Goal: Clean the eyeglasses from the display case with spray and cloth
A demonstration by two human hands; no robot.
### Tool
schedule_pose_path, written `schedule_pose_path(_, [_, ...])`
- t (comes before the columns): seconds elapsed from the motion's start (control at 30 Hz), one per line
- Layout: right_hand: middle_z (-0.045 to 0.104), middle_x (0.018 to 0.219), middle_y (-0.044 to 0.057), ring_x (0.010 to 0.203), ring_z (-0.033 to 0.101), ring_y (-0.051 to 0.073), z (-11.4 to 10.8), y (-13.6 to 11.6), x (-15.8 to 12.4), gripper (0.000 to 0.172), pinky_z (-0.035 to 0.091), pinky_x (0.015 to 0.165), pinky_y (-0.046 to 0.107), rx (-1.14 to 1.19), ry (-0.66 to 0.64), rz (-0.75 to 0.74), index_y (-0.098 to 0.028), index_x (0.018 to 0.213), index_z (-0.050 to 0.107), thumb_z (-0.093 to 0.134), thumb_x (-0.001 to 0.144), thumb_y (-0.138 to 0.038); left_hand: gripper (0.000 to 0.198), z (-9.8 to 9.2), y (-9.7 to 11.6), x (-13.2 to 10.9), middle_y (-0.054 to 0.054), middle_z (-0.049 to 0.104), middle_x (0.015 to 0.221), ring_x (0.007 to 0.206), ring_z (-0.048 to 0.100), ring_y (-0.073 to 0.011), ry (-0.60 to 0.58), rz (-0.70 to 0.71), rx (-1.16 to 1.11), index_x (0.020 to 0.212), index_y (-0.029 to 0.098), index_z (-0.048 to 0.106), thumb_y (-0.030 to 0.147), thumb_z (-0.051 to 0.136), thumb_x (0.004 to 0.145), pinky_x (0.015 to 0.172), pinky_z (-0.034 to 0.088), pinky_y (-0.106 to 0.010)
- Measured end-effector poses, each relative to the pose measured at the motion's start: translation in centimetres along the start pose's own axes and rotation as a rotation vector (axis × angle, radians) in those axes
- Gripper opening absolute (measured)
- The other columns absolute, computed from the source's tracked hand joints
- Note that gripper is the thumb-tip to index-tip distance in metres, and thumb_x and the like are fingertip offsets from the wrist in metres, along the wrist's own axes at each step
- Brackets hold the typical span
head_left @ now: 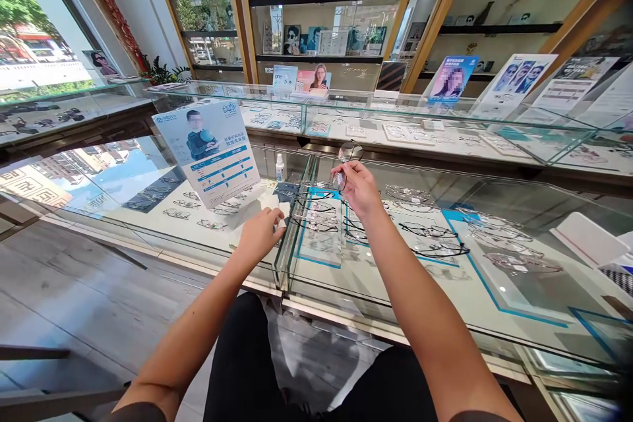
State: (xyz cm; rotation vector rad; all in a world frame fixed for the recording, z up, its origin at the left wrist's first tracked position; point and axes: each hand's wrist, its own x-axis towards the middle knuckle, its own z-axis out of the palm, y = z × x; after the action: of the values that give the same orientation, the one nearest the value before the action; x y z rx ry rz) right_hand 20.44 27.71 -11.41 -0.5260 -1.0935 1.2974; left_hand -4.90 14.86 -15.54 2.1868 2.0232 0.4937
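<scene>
Here, from the head view, the right hand (359, 188) holds a pair of glasses (346, 161) up over the glass table (494, 316), lenses rising away from the person, fingers closed on the frame. The left hand (262, 232) rests nearer the body, fingers curled on a white cloth (277, 206), low and left of the glasses.

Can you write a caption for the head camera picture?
Right hand lifts glasses above a glass counter; left hand touches a cloth.
</scene>
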Motion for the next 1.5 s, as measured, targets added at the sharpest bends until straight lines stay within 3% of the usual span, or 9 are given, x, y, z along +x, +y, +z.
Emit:
schedule_pose_path(0.13, [0.080,0.086,0.000,0.083,0.074,0.014,-0.1,0.1,0.1,0.032,0.061,0.078,0.027,-0.001,0.008,0.002,-0.026,0.084,0.069,0.095,0.077,-0.043,0.030,0.0,-2.6,-0.8,-0.005,0.072,0.103,0.096,0.070,-0.0247,0.118,-0.050,-0.133,0.113,0.025,0.068,0.013,0.055,0.088,0.081,0.050,-0.035])
schedule_pose_path(0.27, [0.081,0.084,0.000,0.082,0.073,0.013,0.1,0.0,0.0,0.035,0.060,0.076,0.023,0.022,0.008,0.016,-0.025,0.082,0.071,0.099,0.071,-0.044,0.024,-0.4,-4.6,-1.3,-0.007,0.073,0.107,0.096,0.068,-0.0246,0.281,-0.146,-0.314,0.109,0.024,0.068,0.021,0.051,0.092,0.083,0.052,-0.036])
schedule_pose_path(0.43, [0.080,0.085,0.000,0.083,0.074,0.013,0.3,0.0,-0.1,0.033,0.060,0.077,0.024,0.018,-0.003,0.024,-0.026,0.081,0.069,0.097,0.073,-0.043,0.025,-0.7,-5.9,-1.2,-0.009,0.075,0.112,0.100,0.069,-0.0260,0.285,-0.270,-0.431,0.097,0.024,0.062,0.047,0.052,0.099,0.083,0.052,-0.037])
schedule_pose_path(0.63, [0.079,0.085,0.000,0.084,0.074,0.014,0.1,0.3,0.0,0.031,0.058,0.075,0.025,-0.007,0.012,0.020,-0.026,0.082,0.068,0.094,0.076,-0.042,0.019,-1.1,-6.5,-1.0,-0.008,0.078,0.106,0.101,0.072,-0.0273,0.245,-0.234,-0.380,0.101,0.026,0.062,0.043,0.053,0.099,0.083,0.052,-0.037])
schedule_pose_path(0.8, [0.079,0.085,0.000,0.085,0.074,0.014,0.2,0.2,-0.2,0.032,0.057,0.074,0.024,-0.002,0.013,0.031,-0.025,0.082,0.069,0.095,0.075,-0.042,0.027,-2.1,-6.5,-0.6,-0.007,0.079,0.100,0.097,0.071,-0.0258,0.347,-0.273,-0.422,0.102,0.025,0.067,0.044,0.049,0.101,0.082,0.051,-0.035])
schedule_pose_path(1.0, [0.079,0.086,0.000,0.086,0.073,0.013,0.6,-0.2,-0.5,0.033,0.058,0.075,0.024,0.005,-0.014,0.041,-0.025,0.082,0.069,0.096,0.074,-0.042,0.030,-6.6,-4.3,1.0,-0.007,0.079,0.101,0.094,0.069,-0.0240,0.378,-0.125,-0.407,0.097,0.022,0.068,0.044,0.049,0.101,0.080,0.049,-0.033])
schedule_pose_path(1.13, [0.079,0.086,0.000,0.084,0.073,0.014,0.7,-0.4,-0.5,0.033,0.060,0.077,0.026,0.004,-0.032,0.037,-0.025,0.081,0.069,0.096,0.075,-0.042,0.031,-11.2,-1.6,2.7,-0.008,0.079,0.098,0.091,0.068,-0.0265,0.284,0.029,-0.248,0.095,0.022,0.074,0.045,0.054,0.099,0.081,0.047,-0.037])
schedule_pose_path(1.23, [0.079,0.086,0.000,0.084,0.073,0.013,0.8,-0.5,-0.6,0.037,0.060,0.078,0.026,0.015,-0.041,0.048,-0.025,0.079,0.069,0.099,0.070,-0.046,0.025,-13.8,0.6,4.3,-0.009,0.076,0.088,0.082,0.064,-0.0263,0.220,0.027,-0.133,0.085,0.022,0.075,0.045,0.069,0.090,0.075,0.044,-0.037])
schedule_pose_path(1.5, [0.079,0.086,-0.001,0.088,0.074,0.017,1.4,-1.1,-1.0,0.040,0.062,0.085,0.032,0.029,-0.092,0.043,-0.027,0.079,0.067,0.099,0.070,-0.049,0.039,-15.7,3.8,8.3,-0.006,0.064,0.070,0.064,0.054,-0.0163,-0.014,0.002,-0.354,0.070,0.020,0.065,0.055,0.075,0.086,0.061,0.036,-0.032])
